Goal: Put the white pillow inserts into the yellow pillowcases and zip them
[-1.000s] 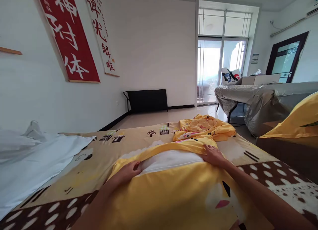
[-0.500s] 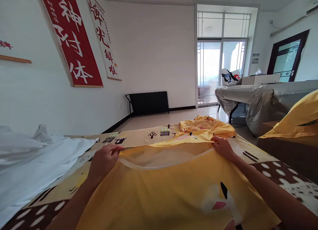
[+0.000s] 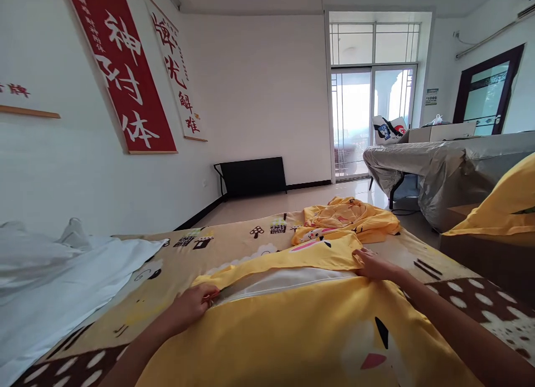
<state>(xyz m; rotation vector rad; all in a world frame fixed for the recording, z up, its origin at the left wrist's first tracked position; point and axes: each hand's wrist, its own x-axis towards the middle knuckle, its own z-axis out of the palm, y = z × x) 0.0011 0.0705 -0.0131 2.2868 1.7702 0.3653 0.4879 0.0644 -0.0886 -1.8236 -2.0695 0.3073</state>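
Note:
A yellow pillowcase (image 3: 267, 337) with a printed cartoon face lies in front of me, its open edge facing away. My left hand (image 3: 194, 304) pinches the left end of that opening. At the right end, my right hand (image 3: 373, 263) grips the hem with its fingers closed. Between the hands something white (image 3: 288, 278) shows inside the opening; whether it is a pillow or lining, I cannot tell. Just past the far flap, a crumpled yellow cloth (image 3: 346, 217) with the same print rests on the patterned blanket (image 3: 234, 231).
White bedding (image 3: 83, 287) is heaped at the left. Another yellow cloth (image 3: 501, 203) hangs over a cardboard box (image 3: 468, 248) at the right. Behind it stands a plastic-covered table (image 3: 443, 158) with boxes. A black folded panel (image 3: 253, 177) leans against the back wall.
Both hands have lowered with the pillowcase's open edge, the left one further. The far flap now lies flatter, and the white inside shows more plainly. The view has shifted slightly.

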